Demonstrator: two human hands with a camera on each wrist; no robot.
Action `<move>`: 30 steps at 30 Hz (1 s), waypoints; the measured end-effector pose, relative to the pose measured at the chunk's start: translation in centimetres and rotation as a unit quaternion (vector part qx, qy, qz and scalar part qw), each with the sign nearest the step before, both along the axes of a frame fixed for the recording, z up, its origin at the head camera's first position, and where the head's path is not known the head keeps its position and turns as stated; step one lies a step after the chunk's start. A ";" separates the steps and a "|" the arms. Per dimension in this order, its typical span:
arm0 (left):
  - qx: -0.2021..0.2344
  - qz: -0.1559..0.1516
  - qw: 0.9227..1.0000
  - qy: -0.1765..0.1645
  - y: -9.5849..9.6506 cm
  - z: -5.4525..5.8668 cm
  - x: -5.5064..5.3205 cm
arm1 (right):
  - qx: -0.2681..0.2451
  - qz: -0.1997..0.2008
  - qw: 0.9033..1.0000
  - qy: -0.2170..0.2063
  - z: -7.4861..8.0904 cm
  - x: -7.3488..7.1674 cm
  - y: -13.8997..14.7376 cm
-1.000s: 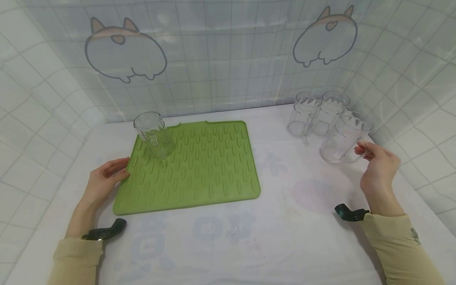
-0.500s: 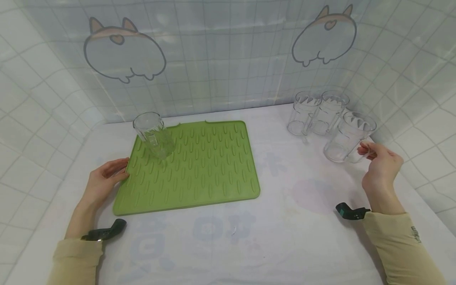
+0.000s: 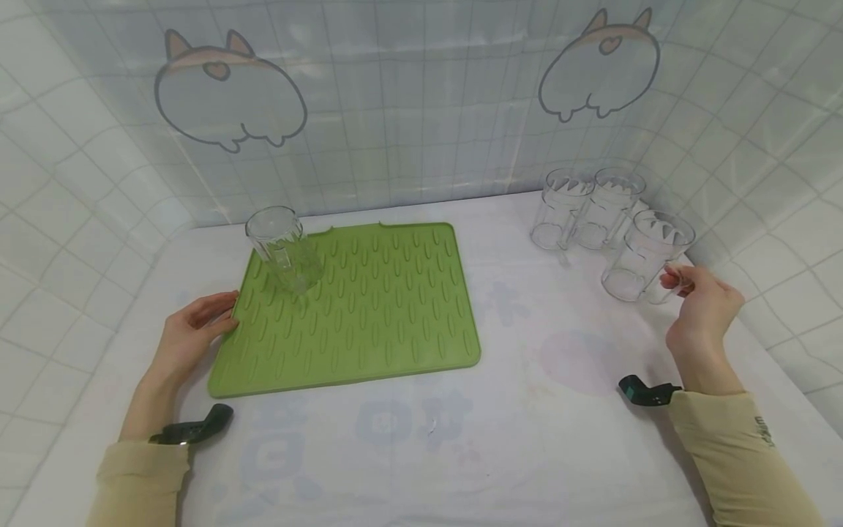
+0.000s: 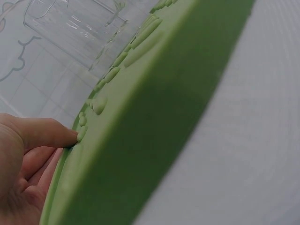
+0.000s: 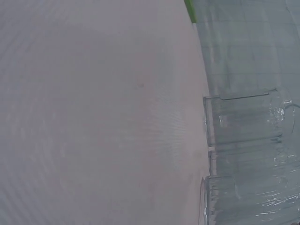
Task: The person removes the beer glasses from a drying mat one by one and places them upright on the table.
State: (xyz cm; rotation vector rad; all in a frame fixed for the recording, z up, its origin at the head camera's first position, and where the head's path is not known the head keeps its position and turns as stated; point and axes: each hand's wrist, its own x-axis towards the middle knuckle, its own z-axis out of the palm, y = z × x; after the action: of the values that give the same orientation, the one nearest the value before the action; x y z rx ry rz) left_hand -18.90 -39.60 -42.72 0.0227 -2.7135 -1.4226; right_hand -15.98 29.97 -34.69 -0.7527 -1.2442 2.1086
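My left hand [image 3: 189, 331] is at the left edge of a green ribbed silicone drying mat [image 3: 369, 322]. In the left wrist view its thumb [image 4: 49, 132] lies over the mat's rim, with the fingers curled beside and under the edge. A clear glass mug [image 3: 285, 252] stands on the mat's back left part. On the right, my right hand [image 3: 703, 311] pinches the handle of another clear glass mug [image 3: 639, 260], which is upright with its base at the white cloth. The right hand is out of the right wrist view apart from a sliver in the corner.
Two more clear glass mugs, one [image 3: 556, 212] left of the other [image 3: 606, 208], stand close together just behind the held one. White cloth [image 3: 527, 439] covers the table. A tile-patterned sheet [image 3: 428, 110] rises behind and at both sides.
The mug in my right hand has shifted slightly right, away from the two mugs behind it, and now stands nearly still. My left hand and the mat have stayed in place.
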 end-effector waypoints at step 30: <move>0.011 -0.003 1.000 -0.003 -0.1 0.1 0.0 | -0.035 -0.011 0.998 0.045 -1.2 -0.8 0.0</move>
State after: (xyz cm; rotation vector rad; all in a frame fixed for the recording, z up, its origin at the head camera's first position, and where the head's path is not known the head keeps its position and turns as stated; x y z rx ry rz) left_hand -18.93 -39.65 -42.66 0.0203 -2.7041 -1.4557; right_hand -16.80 29.99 -35.87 -0.6892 -1.1158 2.1531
